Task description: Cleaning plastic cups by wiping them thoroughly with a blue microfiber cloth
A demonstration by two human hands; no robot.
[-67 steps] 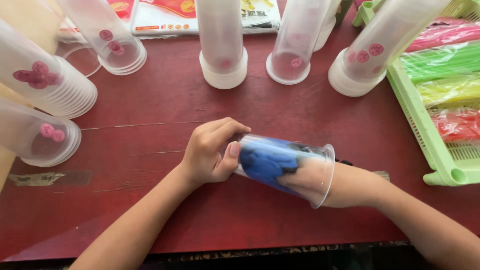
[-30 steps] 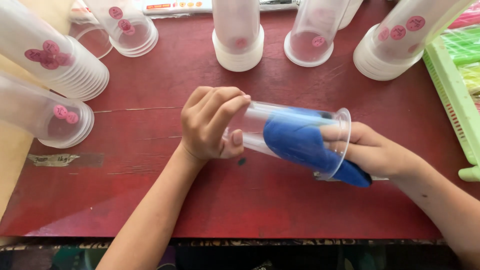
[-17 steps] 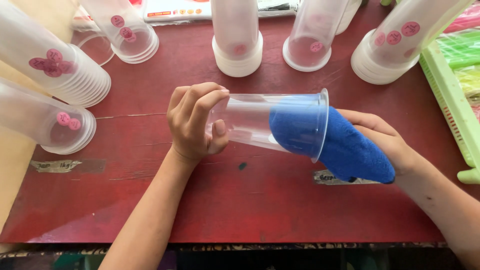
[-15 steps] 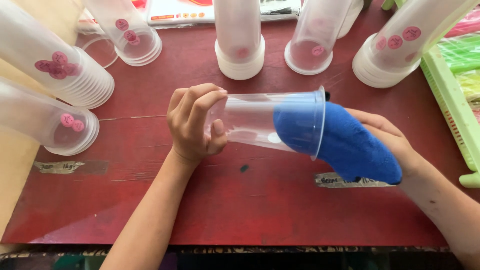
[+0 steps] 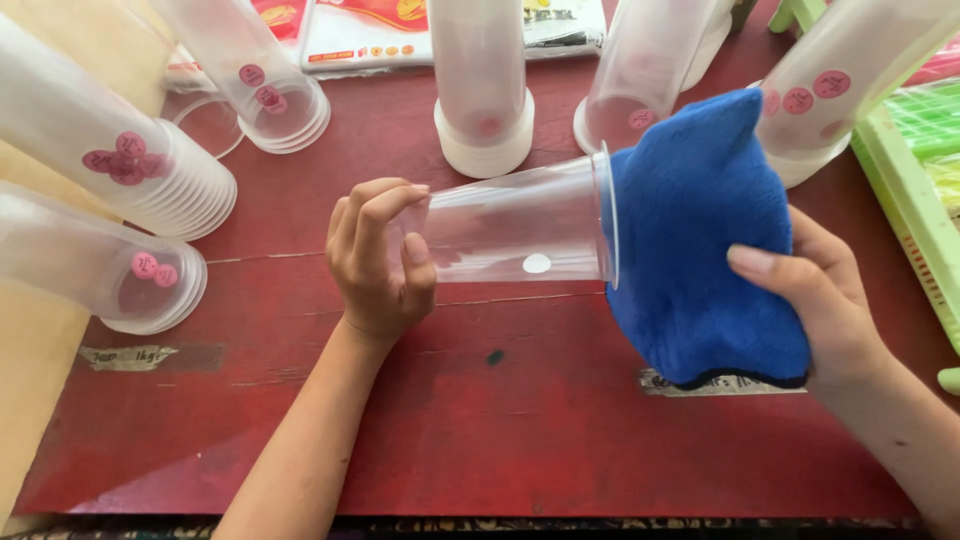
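Stacks of clear cups (image 5: 120,170) ring your red tabletop (image 5: 480,420), tops cut off. Your right hand (image 5: 825,300) grips the blue cloth (image 5: 700,240) just outside the cup's rim, hiding your fingers. Your left hand (image 5: 380,260) clasps the cup (image 5: 520,225), sideways, by its base.

Blue cloth (image 5: 700,240) now pulled out of clear cup (image 5: 520,225), apparently fully clear.

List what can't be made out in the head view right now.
- Right hand: palm and most fingers hidden behind the blue cloth.
- Clear cup: base covered by the left hand.
- Green tray: cut off by the right edge.
- Cup stacks: tops cut off by the upper edge.
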